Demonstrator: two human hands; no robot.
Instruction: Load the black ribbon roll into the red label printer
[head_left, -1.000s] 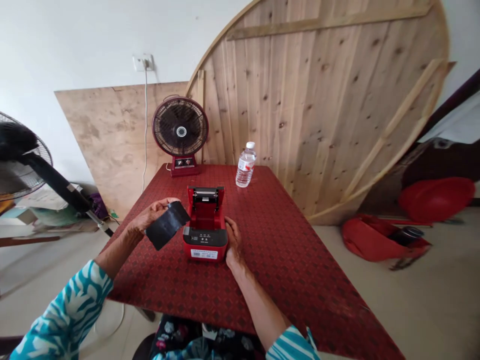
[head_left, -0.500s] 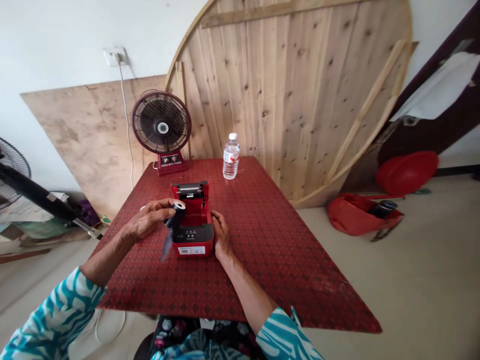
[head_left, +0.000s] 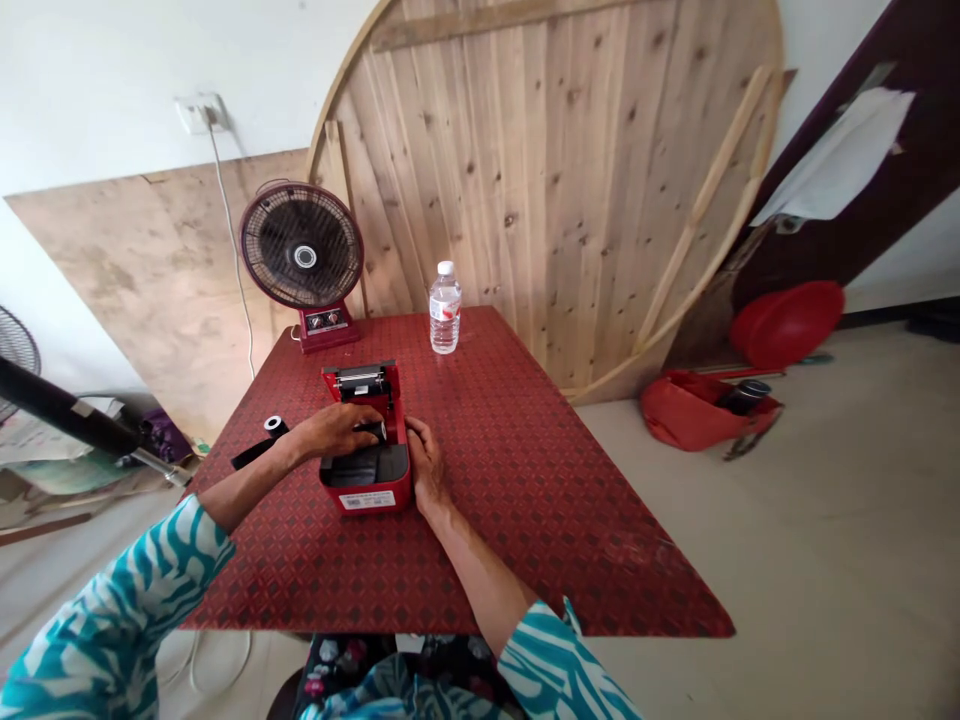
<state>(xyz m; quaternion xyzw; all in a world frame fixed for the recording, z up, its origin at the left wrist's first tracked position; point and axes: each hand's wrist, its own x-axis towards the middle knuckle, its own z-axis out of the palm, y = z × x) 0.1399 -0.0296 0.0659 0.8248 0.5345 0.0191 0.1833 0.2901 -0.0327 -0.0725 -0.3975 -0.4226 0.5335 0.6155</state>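
Observation:
A red and black label printer stands on the table with its lid raised. My left hand reaches into the open bay, its fingers closed on a small black roll with a pale core. A dark strip of film lies over the printer's black front panel. My right hand holds the printer's right side, fingers curved along the wall. A second black roll, white at its core, lies on the table left of the printer, near my left wrist, with a black strip stretching from it.
The table has a red patterned cover. At its back stand a fan and a water bottle. A large round wooden board leans on the wall behind. A red bag lies on the floor at right.
My left hand has moved right and down, bringing the black roll from above the printer's left edge into its bay. The second roll now shows. My right hand stays at the printer's side.

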